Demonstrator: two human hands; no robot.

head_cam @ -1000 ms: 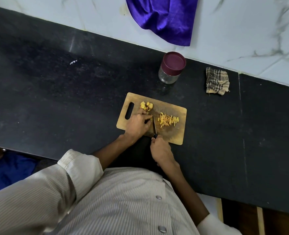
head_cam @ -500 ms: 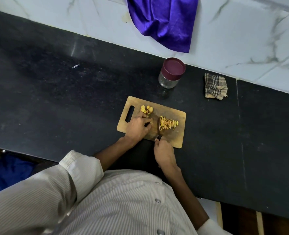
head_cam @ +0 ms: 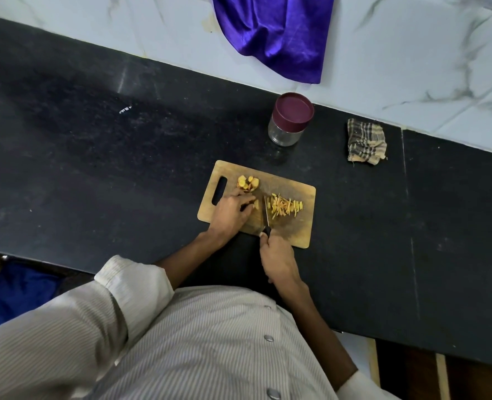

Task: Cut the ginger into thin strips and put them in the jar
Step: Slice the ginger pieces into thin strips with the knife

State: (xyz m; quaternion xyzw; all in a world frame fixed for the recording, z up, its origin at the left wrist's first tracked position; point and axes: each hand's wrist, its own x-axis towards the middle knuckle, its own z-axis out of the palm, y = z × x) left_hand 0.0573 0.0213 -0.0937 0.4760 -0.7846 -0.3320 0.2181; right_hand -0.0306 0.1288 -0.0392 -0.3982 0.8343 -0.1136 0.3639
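The right hand (head_cam: pixel 278 259) is curled around the black handle of one knife (head_cam: pixel 266 216), whose blade points away from the person and rests on the cutting board (head_cam: pixel 293 232). The left hand (head_cam: pixel 230 212) lies on the board just left of the blade, fingers bent down over a small ginger piece (head_cam: pixel 256 204) and pinning it against the wood.

Taking the board as the landmark: one heap of ginger strips (head_cam: pixel 286 207) lies on it right of the blade, too many and too fine to count. One cluster of uncut ginger chunks (head_cam: pixel 248 182) sits near its far left corner, beside the handle slot; their number cannot be told. One jar (head_cam: pixel 289 122) with a maroon lid (head_cam: pixel 293 108) on it stands beyond the board's far edge, apart from it. One checked cloth (head_cam: pixel 366 141) lies beyond and to the right of the board, near the wall.

The board sits on a black counter (head_cam: pixel 109 168), its near right corner close to the counter's front edge. Bare counter stretches wide to the board's left and right. One purple cloth (head_cam: pixel 273 33) hangs on the white wall beyond the jar.
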